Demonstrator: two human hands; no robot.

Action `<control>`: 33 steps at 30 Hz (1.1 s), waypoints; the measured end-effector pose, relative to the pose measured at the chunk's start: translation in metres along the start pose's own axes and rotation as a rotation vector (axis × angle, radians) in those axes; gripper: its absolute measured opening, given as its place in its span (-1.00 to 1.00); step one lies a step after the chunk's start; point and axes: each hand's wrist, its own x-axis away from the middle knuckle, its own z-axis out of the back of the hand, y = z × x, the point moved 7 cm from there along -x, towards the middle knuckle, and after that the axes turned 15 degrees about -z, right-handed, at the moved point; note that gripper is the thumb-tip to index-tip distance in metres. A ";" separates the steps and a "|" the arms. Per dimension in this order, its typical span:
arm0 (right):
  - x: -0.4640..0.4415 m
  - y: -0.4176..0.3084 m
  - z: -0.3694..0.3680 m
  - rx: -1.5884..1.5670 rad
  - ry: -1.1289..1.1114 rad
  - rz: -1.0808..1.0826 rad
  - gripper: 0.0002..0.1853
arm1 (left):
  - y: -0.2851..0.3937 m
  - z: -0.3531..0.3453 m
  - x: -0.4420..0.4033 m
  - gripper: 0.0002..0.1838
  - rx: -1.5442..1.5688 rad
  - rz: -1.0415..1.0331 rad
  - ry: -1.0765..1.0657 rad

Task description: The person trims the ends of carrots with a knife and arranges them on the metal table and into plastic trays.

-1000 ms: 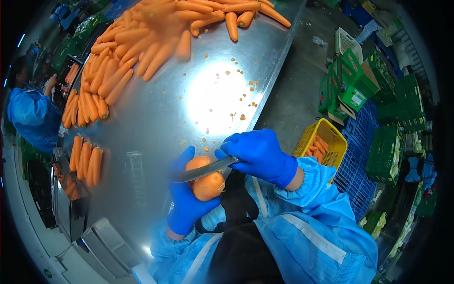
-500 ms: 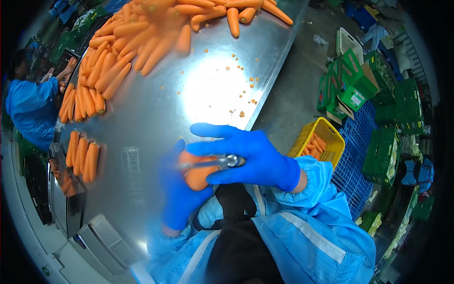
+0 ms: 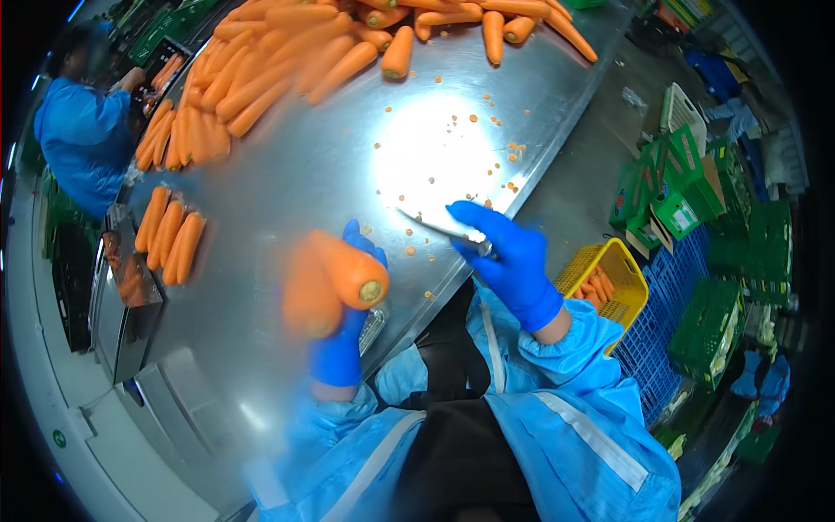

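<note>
Two carrots (image 3: 352,274), smeared by motion, lie side by side in my left hand (image 3: 341,348), a blue glove with its fingers mostly hidden beneath them. The nearer carrot's cut end faces right. Gripped in my right hand (image 3: 519,265), also gloved in blue, is a knife (image 3: 444,226) whose blade points left over the table. The edge of a clear plastic tray (image 3: 374,331) shows just beside my left hand; whether I touch it cannot be told.
A large carrot pile (image 3: 261,70) covers the far side of the metal table (image 3: 252,200). Small carrot trimmings (image 3: 511,157) lie scattered near its right edge. Packed carrots (image 3: 170,235) sit at left, near a person in blue (image 3: 83,130). A yellow crate (image 3: 635,304) stands at right.
My hands have moved apart: the right one has drawn the knife away to the right and up. The carrots in my left hand now show fully. The camera's view has shifted slightly.
</note>
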 end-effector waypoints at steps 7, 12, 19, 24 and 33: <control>0.012 -0.075 -0.065 -0.390 -0.362 -0.027 -0.17 | 0.039 0.025 -0.003 -0.46 -0.659 -0.254 -0.250; 0.019 -0.084 -0.125 -0.419 -0.472 0.048 -0.19 | 0.088 0.025 0.007 -0.36 -0.955 -0.465 -0.487; -0.008 -0.060 -0.192 -0.644 -0.611 -0.542 -0.35 | 0.219 0.102 0.013 -0.24 -0.822 -0.401 0.190; -0.016 -0.052 -0.254 -0.506 -0.745 -0.668 -0.43 | 0.267 0.114 -0.003 -0.15 -0.294 -0.351 0.171; -0.015 -0.069 -0.282 -0.440 -0.849 -0.745 -0.45 | 0.294 0.127 -0.009 -0.14 -0.839 -0.720 0.055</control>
